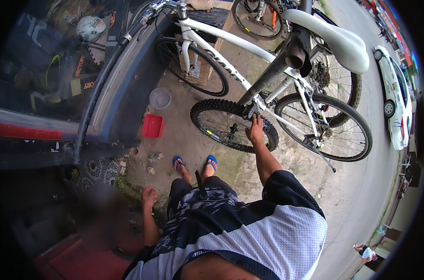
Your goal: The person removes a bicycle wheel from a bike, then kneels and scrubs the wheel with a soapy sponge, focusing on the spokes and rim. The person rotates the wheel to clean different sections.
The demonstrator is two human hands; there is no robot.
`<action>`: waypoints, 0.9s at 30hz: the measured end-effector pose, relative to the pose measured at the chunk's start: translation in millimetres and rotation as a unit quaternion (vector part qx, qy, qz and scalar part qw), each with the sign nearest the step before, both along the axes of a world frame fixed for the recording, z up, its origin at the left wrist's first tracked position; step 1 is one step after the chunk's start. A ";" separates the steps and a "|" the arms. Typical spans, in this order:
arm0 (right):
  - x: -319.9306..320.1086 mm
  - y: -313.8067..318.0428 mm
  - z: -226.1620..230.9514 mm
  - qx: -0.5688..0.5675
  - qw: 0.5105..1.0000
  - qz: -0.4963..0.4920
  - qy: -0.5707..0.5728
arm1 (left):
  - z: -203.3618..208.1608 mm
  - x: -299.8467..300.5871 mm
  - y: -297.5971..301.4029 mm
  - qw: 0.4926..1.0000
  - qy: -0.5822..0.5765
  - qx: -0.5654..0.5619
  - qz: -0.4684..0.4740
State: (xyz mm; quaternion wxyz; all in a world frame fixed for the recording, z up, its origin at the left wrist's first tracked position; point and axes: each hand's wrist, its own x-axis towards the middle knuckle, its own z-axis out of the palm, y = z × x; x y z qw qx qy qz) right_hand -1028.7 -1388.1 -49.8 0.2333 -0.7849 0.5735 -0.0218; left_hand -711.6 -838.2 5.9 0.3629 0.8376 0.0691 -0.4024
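A loose bicycle wheel (203, 129) with a knobby black tire stands tilted in front of me. My right hand (255, 130) reaches forward, its fingers over the tire at the right of the rim and its thumb toward the spokes. Just beyond the fingertips, a dark metal post (268, 80) slants up past the pedal area of a white bicycle (223, 65). The bicycle's white saddle (345, 46) shows at the upper right. Low at my left side hangs my left hand (149, 198), fingers curled, with nothing visible in it.
A red basin (152, 126) and a translucent bucket (160, 98) sit on the concrete left of the wheel. Another bicycle (258, 18) stands behind. A glass shop front (58, 65) borders the left. A white car (394, 98) is on the road at right.
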 end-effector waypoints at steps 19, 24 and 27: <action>121.5 210.3 -37.4 0.201 0.918 0.289 0.181 | -78.8 -15.4 169.1 0.972 0.073 -0.044 0.219; 249.4 321.4 -39.8 0.275 0.801 0.524 0.095 | -88.9 16.4 267.0 0.950 -0.084 0.032 0.300; 333.5 361.8 -21.8 0.259 0.767 0.581 0.084 | -63.7 30.1 357.3 0.897 -0.060 0.122 0.421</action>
